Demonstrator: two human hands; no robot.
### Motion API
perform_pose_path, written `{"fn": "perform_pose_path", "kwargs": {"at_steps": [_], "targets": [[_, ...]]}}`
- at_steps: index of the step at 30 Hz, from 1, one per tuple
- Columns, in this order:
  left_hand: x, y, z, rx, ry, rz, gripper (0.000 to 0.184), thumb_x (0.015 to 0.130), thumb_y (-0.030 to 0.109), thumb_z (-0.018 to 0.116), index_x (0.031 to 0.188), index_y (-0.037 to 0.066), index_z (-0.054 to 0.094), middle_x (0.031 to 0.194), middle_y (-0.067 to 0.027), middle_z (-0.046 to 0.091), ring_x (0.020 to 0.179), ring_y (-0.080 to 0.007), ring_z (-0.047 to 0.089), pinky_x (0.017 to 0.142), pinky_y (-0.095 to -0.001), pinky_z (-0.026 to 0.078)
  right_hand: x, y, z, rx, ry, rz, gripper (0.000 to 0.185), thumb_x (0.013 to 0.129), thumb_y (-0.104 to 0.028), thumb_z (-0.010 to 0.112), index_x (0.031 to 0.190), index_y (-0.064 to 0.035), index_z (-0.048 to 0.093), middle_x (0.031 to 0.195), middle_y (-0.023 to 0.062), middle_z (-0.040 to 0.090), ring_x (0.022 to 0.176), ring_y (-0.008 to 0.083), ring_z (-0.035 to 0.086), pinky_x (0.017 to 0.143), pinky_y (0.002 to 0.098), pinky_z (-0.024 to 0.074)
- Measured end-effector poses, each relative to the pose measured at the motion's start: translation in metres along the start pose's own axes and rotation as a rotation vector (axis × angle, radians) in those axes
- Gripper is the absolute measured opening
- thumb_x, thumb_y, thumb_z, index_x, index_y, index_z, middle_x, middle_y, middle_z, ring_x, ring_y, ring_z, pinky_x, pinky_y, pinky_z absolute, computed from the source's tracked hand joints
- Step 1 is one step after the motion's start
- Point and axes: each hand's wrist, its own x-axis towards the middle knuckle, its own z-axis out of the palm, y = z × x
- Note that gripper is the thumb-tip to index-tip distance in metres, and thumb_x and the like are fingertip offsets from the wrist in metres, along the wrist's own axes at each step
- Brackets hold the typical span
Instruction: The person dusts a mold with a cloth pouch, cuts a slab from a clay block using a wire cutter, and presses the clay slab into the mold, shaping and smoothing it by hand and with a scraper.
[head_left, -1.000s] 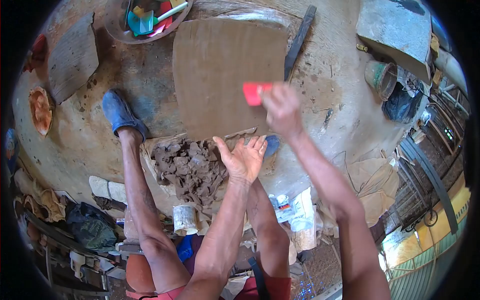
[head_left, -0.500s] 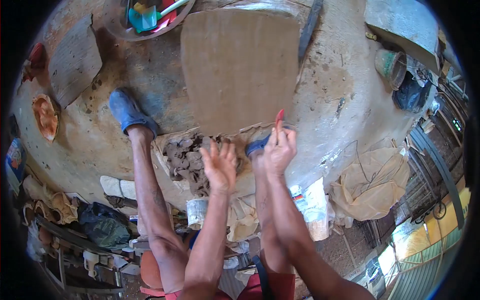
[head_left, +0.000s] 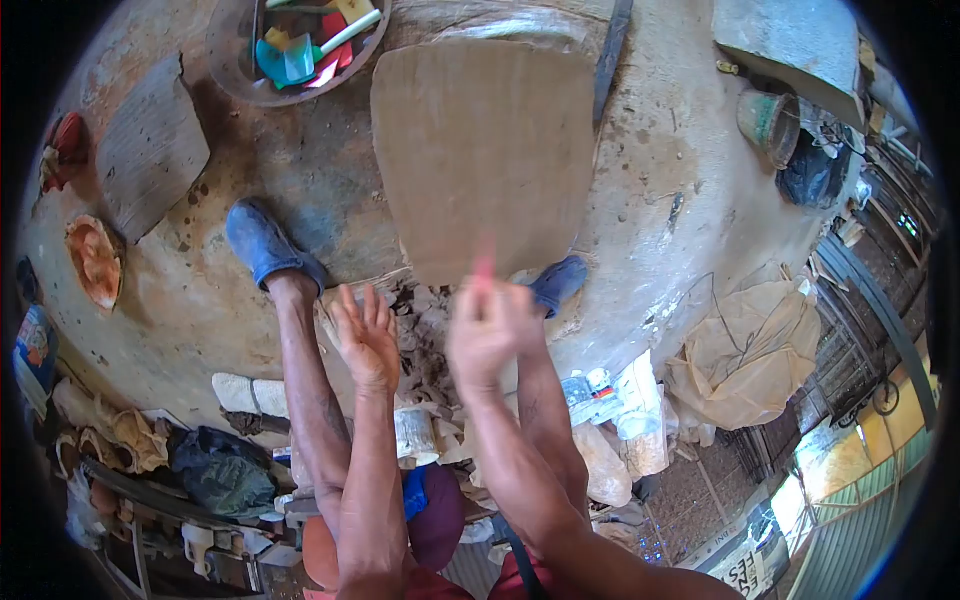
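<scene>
A broad, smooth slab of brown clay [head_left: 485,150] lies flat on the floor ahead, with rounded far corners. My right hand [head_left: 490,330], smeared by motion, is closed around a small red tool [head_left: 484,262]; its tip overlaps the slab's near edge in view, and whether it touches is unclear. What kind of tool it is cannot be made out. Palm up and fingers spread, my left hand [head_left: 367,340] holds nothing. Between the hands sits a heap of torn clay scraps [head_left: 425,325], partly hidden by the right hand.
A round basin [head_left: 225,60] with colourful plastic tools stands beyond the slab. A dark bar [head_left: 611,60] lies along the slab's right side. A grey board [head_left: 150,150] is at left, a tipped pot [head_left: 770,128] at right. A white tub [head_left: 415,437] stands near my legs.
My right hand has swept left with the red tool, from the slab's right corner toward its middle. My left hand has moved left, off the clay scraps. The camera view has shifted slightly.
</scene>
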Motion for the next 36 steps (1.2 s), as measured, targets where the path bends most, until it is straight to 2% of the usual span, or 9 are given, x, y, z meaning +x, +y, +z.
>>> {"fn": "perform_pose_path", "kwargs": {"at_steps": [1, 3, 9, 13, 18, 28, 31, 34, 36], "targets": [[0.001, -0.008, 0.002, -0.005, -0.015, -0.002, 0.103, 0.099, 0.079, 0.047, 0.173, 0.019, 0.01, 0.175, -0.0208, 0.023, 0.159, -0.0374, 0.028, 0.126, -0.0455, 0.026, 0.01, 0.028, -0.013, -0.171, 0.032, 0.082, 0.009, 0.087, 0.001, 0.075, 0.095, 0.0001, 0.073, 0.09, 0.0123, 0.067, 0.082, 0.0312, 0.067, 0.07, 0.0457, 0.0539], [-0.002, -0.025, 0.013, -0.007, -0.094, -0.159, 0.101, 0.1, 0.077, 0.049, 0.173, 0.018, 0.011, 0.175, -0.0192, 0.025, 0.156, -0.0364, 0.033, 0.124, -0.0443, 0.029, 0.019, 0.101, -0.003, 0.093, 0.341, 0.359, 0.006, 0.086, -0.002, 0.073, 0.091, 0.0, 0.073, 0.087, 0.0133, 0.069, 0.08, 0.0327, 0.067, 0.07, 0.0464, 0.0534], [-0.009, -0.051, 0.048, -0.294, -0.17, -0.26, 0.08, 0.101, 0.069, 0.056, 0.159, 0.016, 0.041, 0.143, -0.0132, 0.057, 0.126, -0.0285, 0.058, 0.107, -0.042, 0.049, 0.143, 0.056, 0.027, -0.075, 0.312, 0.465, 0.013, 0.085, -0.011, 0.071, 0.085, 0.0014, 0.073, 0.071, 0.018, 0.07, 0.063, 0.0357, 0.068, 0.064, 0.0488, 0.0531], [-0.015, -0.039, 0.07, -0.45, -0.227, -0.278, 0.058, 0.106, 0.063, 0.054, 0.146, 0.021, 0.051, 0.138, -0.0079, 0.06, 0.119, -0.0215, 0.059, 0.102, -0.0373, 0.049, 0.232, -0.003, 0.052, -0.043, 0.244, 0.21, 0.015, 0.085, -0.013, 0.07, 0.083, 0.0007, 0.075, 0.076, 0.0224, 0.072, 0.069, 0.0409, 0.071, 0.066, 0.0497, 0.0556], [-0.017, -0.041, 0.073, -0.515, -0.2, -0.255, 0.066, 0.104, 0.066, 0.055, 0.138, 0.01, 0.057, 0.123, -0.0097, 0.064, 0.108, -0.023, 0.064, 0.101, -0.0394, 0.054, 0.243, -0.067, 0.079, -0.014, -0.009, -0.397, 0.012, 0.086, -0.011, 0.071, 0.092, -0.0014, 0.075, 0.087, 0.0203, 0.071, 0.078, 0.0389, 0.072, 0.073, 0.0513, 0.0586], [-0.016, -0.036, 0.056, -0.557, -0.262, -0.275, 0.09, 0.098, 0.078, 0.053, 0.155, 0.009, 0.043, 0.143, -0.0136, 0.058, 0.131, -0.0288, 0.057, 0.11, -0.0437, 0.047, 0.122, -0.036, 0.052, -0.082, -0.701, -1.096, 0.013, 0.079, -0.01, 0.072, 0.09, -0.0028, 0.07, 0.091, 0.0082, 0.065, 0.086, 0.0244, 0.068, 0.065, 0.0382, 0.0603], [-0.017, -0.027, 0.045, -0.545, -0.174, -0.236, 0.102, 0.096, 0.081, 0.053, 0.164, 0.008, 0.03, 0.159, -0.0198, 0.045, 0.144, -0.0349, 0.048, 0.116, -0.0469, 0.043, 0.064, 0.005, 0.025, 0.028, -0.734, -1.04, 0.019, 0.079, -0.009, 0.07, 0.096, -0.0004, 0.072, 0.089, 0.0077, 0.062, 0.084, 0.0229, 0.066, 0.065, 0.0364, 0.0593], [-0.011, -0.026, 0.009, -0.361, 0.2, -0.007, 0.119, 0.094, 0.084, 0.052, 0.171, 0.012, -0.002, 0.172, -0.0296, 0.017, 0.157, -0.0446, 0.028, 0.129, -0.0505, 0.025, 0.021, 0.03, 0.018, 0.063, -0.744, -0.938, 0.023, 0.081, -0.008, 0.07, 0.102, 0.0006, 0.074, 0.087, 0.0072, 0.061, 0.081, 0.0223, 0.065, 0.065, 0.0348, 0.0586], [-0.012, -0.025, -0.015, -0.298, 0.295, 0.101, 0.116, 0.096, 0.08, 0.053, 0.172, 0.012, -0.003, 0.173, -0.0285, 0.017, 0.158, -0.0434, 0.026, 0.13, -0.0524, 0.019, -0.001, 0.029, 0.021, 0.159, -0.734, -0.82, 0.019, 0.084, -0.008, 0.07, 0.101, 0.0005, 0.073, 0.088, 0.0075, 0.063, 0.082, 0.0228, 0.067, 0.067, 0.0339, 0.0592]]}}
